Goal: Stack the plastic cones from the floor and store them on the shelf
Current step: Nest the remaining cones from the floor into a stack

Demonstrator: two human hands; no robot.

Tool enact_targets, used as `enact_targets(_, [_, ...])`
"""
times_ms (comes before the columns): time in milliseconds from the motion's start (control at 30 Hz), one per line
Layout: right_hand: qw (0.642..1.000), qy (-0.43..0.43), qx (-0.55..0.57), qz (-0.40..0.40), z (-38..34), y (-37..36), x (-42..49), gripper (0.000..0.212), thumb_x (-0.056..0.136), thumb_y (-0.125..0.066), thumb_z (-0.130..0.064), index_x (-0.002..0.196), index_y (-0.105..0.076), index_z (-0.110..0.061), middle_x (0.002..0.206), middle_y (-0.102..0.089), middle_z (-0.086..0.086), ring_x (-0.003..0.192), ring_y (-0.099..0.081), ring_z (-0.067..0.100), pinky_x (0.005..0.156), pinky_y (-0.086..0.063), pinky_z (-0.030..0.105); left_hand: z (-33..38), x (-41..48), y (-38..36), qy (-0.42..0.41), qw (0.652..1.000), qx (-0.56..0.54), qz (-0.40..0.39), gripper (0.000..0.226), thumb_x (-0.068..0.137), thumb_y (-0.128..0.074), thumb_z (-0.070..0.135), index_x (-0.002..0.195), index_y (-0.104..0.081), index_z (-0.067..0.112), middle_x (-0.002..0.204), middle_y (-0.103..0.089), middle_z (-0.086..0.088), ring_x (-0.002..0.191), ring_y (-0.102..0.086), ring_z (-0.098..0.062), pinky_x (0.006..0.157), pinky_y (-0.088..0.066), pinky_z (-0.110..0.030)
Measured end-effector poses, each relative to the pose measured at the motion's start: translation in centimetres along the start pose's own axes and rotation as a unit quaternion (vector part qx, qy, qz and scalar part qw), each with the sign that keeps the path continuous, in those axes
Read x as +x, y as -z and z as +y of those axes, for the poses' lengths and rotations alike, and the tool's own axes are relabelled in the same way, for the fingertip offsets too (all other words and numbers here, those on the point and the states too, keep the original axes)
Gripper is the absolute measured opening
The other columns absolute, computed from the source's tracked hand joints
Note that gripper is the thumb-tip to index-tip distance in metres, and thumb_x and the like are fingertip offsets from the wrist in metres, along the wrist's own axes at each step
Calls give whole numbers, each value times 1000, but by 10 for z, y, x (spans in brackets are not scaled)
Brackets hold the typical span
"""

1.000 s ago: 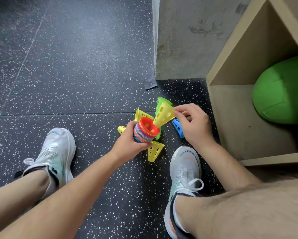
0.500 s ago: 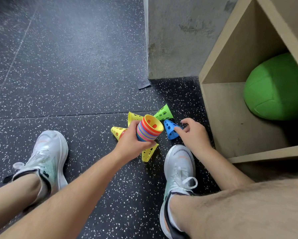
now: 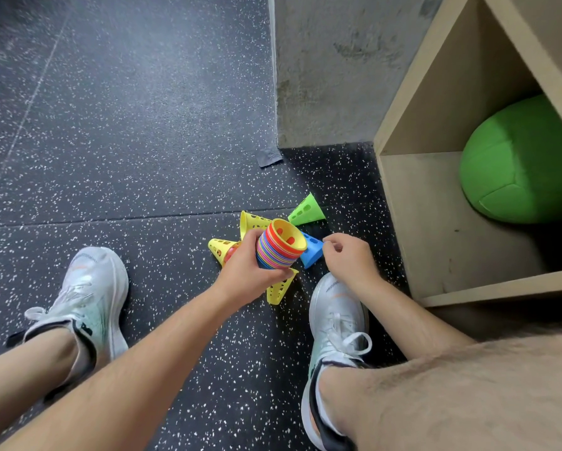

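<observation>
1. Black rubber flooring (image 3: 143, 125), flecked with white, runs under everything. The person crouches on it with the left shoe (image 3: 91, 297) and the right shoe (image 3: 338, 310) planted well apart, both white.
2. The left hand (image 3: 245, 271) is wrapped round the stack of cones (image 3: 278, 250), thumb on the far side and fingers curled underneath. The stack shows bands of many colours with a yellow cone innermost. Its open mouth tilts up and to the right, and it is held off the floor just above the loose cones.
3. The right hand (image 3: 349, 258) has its fingers curled in. Thumb and forefinger pinch the right edge of the blue cone (image 3: 312, 255), which lies on its side just right of the stack and is partly hidden behind it.
4. The green cone (image 3: 305, 211) lies on its side on the floor, just beyond the blue one.
5. Three yellow ones lie around the stack:
   - the far yellow cone (image 3: 250, 222) sits behind the stack
   - the left yellow cone (image 3: 218, 250) is partly covered by the left hand
   - the near yellow cone (image 3: 278, 289) pokes out beneath that hand
6. On the right stands the wooden shelf (image 3: 435, 222), its low compartment open toward the person. A green ball (image 3: 520, 161) rests inside.
7. The concrete wall (image 3: 322, 70) rises at the far side, left of the shelf, with a dark scrap (image 3: 268, 157) on the floor at its foot.
</observation>
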State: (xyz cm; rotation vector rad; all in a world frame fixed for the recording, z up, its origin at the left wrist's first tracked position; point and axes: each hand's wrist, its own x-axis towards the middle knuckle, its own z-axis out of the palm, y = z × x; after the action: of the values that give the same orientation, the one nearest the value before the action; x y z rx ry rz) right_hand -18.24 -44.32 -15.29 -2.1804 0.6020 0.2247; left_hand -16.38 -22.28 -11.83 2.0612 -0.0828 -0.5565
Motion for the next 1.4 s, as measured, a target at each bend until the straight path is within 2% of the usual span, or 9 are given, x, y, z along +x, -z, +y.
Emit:
enact_targets(167, [997, -66, 37, 1, -7, -4, 10, 33, 88, -70, -43, 108, -58, -19, 97, -66, -2, 91, -62, 15, 76, -48, 27, -3, -2, 2, 0, 1000, -3, -5, 75, 68, -93, 32, 128, -47, 34, 111, -65, 14, 101, -67, -3, 92, -59, -37])
enact_targets(267, [993, -97, 71, -2, -12, -7, 17, 28, 82, -71, -28, 107, -64, -20, 101, -71, 3, 89, -68, 17, 77, -57, 33, -5, -3, 3, 0, 1000, -2, -4, 75, 68, -93, 33, 127, -48, 34, 111, -66, 13, 101, -67, -4, 91, -59, -39])
enact_targets(500, [994, -78, 72, 25, -25, 0, 16, 31, 82, -60, -11, 112, -65, -16, 100, -70, 0, 85, -65, 19, 65, -49, 26, -10, -2, 6, 13, 1000, 1, 7, 72, 66, -91, 36, 124, -48, 38, 106, -68, 16, 98, -68, -3, 92, -58, -38])
enact_targets(633, [987, 29, 115, 105, -39, 16, 4, 23, 86, -57, -12, 99, -71, -24, 88, -70, -10, 82, -66, 14, 71, -56, 32, -11, 2, 9, 22, 1000, 14, 11, 73, 61, -89, 46, 119, -46, 44, 104, -69, 16, 93, -70, -7, 89, -59, -42])
enact_targets(767, [940, 258, 94, 204, -52, 24, -3, 18, 89, -63, -9, 100, -76, -17, 95, -70, -4, 85, -64, 10, 80, -55, 33, -6, 5, 11, 16, 1000, 13, 20, 73, 64, -91, 40, 122, -46, 39, 105, -68, 15, 93, -68, -4, 89, -58, -38])
enact_targets(933, [896, 406, 65, 168, -63, 18, -8, 13, 88, -70, -4, 98, -77, -8, 96, -69, 3, 91, -65, 16, 83, -54, 32, 0, 11, 12, 9, 999, -11, 41, 72, 64, -93, 36, 121, -49, 34, 106, -70, 11, 93, -70, -4, 89, -58, -35])
enact_targets(1067, [912, 388, 87, 103, -59, 11, -10, 15, 85, -69, -1, 96, -77, -8, 97, -70, 2, 94, -66, 14, 87, -54, 32, 10, 18, 9, 9, 997, -36, 61, 67, 65, -93, 31, 118, -51, 29, 103, -70, 10, 92, -70, -5, 91, -58, -39])
enact_targets(1233, [954, 239, 172, 65, -58, 14, -1, 19, 92, -63, -6, 105, -75, -13, 102, -71, -1, 92, -70, 11, 85, -58, 31, 5, 19, 10, 17, 997, -39, 64, 69, 63, -94, 33, 117, -51, 31, 102, -70, 11, 93, -69, -6, 88, -57, -33])
enact_targets(1400, [990, 119, 34, 74, -43, 13, 39, 22, 90, -68, -20, 112, -70, -14, 107, -63, 3, 84, -63, 16, 88, -53, 37, 3, 20, 9, 32, 997, -45, 48, 66, 69, -92, 31, 119, -50, 32, 101, -69, 11, 90, -68, -3, 83, -54, -26])
